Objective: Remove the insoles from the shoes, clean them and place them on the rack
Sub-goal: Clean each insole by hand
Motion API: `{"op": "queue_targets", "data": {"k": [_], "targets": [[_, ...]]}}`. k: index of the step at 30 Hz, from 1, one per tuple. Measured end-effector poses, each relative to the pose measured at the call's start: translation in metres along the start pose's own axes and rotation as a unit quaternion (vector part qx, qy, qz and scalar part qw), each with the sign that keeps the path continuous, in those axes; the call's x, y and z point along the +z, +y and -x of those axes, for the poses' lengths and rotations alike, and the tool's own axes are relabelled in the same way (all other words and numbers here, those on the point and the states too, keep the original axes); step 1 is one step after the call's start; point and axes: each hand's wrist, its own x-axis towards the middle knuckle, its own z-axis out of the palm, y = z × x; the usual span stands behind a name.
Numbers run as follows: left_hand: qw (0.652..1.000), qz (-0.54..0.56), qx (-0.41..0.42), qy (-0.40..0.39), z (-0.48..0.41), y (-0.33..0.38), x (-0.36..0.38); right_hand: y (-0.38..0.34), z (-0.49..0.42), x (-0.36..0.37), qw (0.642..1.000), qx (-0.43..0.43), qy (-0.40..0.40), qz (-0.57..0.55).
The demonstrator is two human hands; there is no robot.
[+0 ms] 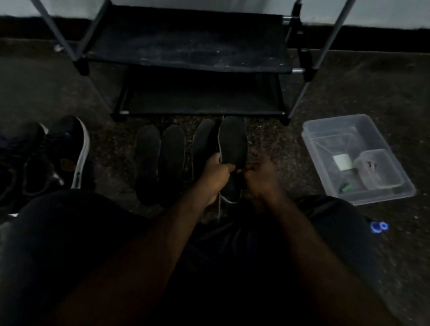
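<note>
The left hand (pixel 216 174) is curled round the left edge of a dark insole (pixel 233 144), thumb on top, and the right hand (pixel 260 176) meets it from the other side, fingers curled in and pinching the right edge close to the left thumb. The insole is held off the floor between the two hands, gripped toward its heel half; the heel end with its pale rim points back at the person's lap and the toe reaches up toward the front rail of the rack (pixel 189 59). Its surface is too dark for any print to be read. Just left of the held one, three other insoles (pixel 147 159) lie side by side on the speckled floor (pixel 362 90), toes toward the rack's lower shelf. Farther left sit dark shoes (pixel 62 155), one with a white sole edge. Well to the right stands a clear plastic tub (pixel 317 133) holding a smaller clear container (pixel 375 171), something white and something green. A small blue object (pixel 379 226) lies by the right knee.
</note>
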Motion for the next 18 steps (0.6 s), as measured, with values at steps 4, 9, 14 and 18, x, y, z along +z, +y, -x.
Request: {"op": "queue_targets", "data": {"k": [4, 9, 14, 18], "targets": [[0.986, -0.164, 0.033, -0.003, -0.007, -0.006, -0.017, 0.011, -0.016, 0.001, 0.997, 0.012, 0.020, 0.074], [0.933, -0.349, 0.020, 0.081, -0.014, -0.025, -0.066, 0.022, -0.029, 0.005, 0.982, 0.041, 0.030, 0.181], [0.916, -0.385, -0.004, 0.109, -0.006, -0.043, -0.068, 0.025, -0.025, 0.010, 0.958, 0.047, 0.015, 0.283], [0.918, -0.375, -0.034, 0.126, -0.007, -0.046, -0.067, 0.026, -0.025, 0.010, 0.950, 0.038, 0.003, 0.309]]}}
